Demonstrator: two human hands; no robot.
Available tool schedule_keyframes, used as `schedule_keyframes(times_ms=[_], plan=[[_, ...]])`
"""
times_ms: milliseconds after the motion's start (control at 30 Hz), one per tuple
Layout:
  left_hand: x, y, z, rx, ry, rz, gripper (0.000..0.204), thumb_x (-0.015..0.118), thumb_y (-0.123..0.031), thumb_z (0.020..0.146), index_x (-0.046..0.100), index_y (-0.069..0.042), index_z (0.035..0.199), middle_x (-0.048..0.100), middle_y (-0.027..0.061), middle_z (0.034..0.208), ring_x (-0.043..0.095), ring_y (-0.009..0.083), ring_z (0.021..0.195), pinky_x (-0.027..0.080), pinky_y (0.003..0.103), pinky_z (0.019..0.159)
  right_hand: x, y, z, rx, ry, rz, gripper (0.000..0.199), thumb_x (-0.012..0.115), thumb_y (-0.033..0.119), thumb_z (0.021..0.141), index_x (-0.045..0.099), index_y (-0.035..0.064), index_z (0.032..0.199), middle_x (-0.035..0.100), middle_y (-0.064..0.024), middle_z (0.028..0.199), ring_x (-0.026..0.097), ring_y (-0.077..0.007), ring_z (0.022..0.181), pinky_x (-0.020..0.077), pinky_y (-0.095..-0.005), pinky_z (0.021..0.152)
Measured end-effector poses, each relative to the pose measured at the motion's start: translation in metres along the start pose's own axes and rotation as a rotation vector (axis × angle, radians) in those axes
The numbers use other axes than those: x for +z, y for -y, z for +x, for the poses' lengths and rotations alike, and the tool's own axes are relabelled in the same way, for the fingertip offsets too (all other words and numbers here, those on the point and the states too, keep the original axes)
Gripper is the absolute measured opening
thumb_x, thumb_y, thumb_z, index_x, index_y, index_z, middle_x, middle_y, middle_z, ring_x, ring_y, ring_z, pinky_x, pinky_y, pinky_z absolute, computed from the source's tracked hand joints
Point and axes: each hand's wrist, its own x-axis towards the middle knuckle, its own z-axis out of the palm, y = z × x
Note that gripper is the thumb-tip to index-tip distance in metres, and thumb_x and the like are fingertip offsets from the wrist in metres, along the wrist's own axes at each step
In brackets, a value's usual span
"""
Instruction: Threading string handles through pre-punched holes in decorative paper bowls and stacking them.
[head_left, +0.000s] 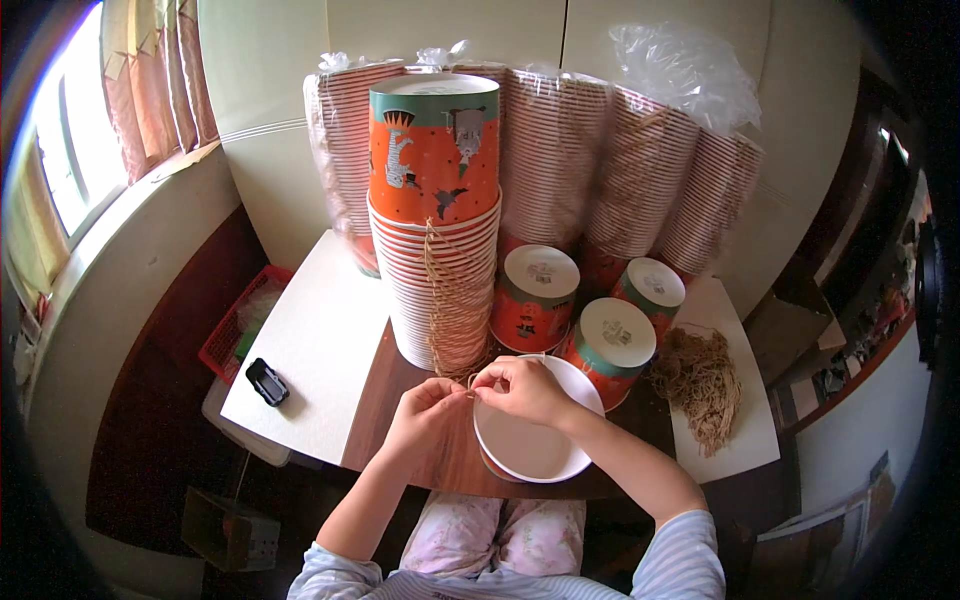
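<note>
At centre frame, the left hand [425,410] and right hand [525,388] meet, each pinching the string [470,380] just above the white bowl [535,445] at lower centre. The string runs up the cup stack [440,300] behind. It looks thin, limp and light, likely to slip, so it is best gripped close to its ends between fingertips.

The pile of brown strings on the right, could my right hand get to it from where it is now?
Probably yes. The right hand is over the open bucket, and the string pile lies uncovered on the white board. The lidded bucket sits beside that path, not across it.
</note>
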Motion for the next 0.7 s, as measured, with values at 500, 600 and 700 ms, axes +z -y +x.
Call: schedule_keyframes(times_ms=[500,600,700], plan=[[0.004,-0.021,-0.006,-0.221,0.137,-0.427,0.009,0.054,-0.011,0.087,0.056,-0.003,0.09,0.057,0.0002,0.083,0.051,0.0064,0.074,0.04,0.02,0.067,-0.018,0.027,-0.004,-0.169,0.027,0.133,0.014,0.068,0.008,0.072,0.062,0.0069,0.085,0.056,0.0003,0.069,0.05,-0.0081,0.057,0.0414,-0.0219,0.052],[0.005,-0.021,-0.005,-0.206,0.147,-0.415,0.01,0.053,-0.012,0.087,0.056,-0.003,0.09,0.057,0.0004,0.082,0.051,0.0065,0.073,0.041,0.02,0.067,-0.014,0.024,-0.003,-0.334,-0.016,0.084,0.013,0.067,0.007,0.072,0.063,0.0064,0.085,0.058,-0.0026,0.071,0.054,-0.0131,0.06,0.044,-0.025,0.054],[0.006,-0.02,-0.004,-0.2,0.147,-0.401,0.01,0.053,-0.012,0.087,0.057,-0.003,0.09,0.058,0.0003,0.083,0.052,0.0064,0.073,0.04,0.019,0.067,-0.012,0.019,-0.003,-0.412,-0.046,0.076,0.011,0.066,0.006,0.072,0.064,0.0056,0.083,0.06,-0.0049,0.072,0.058,-0.0175,0.063,0.0458,-0.0279,0.055]])
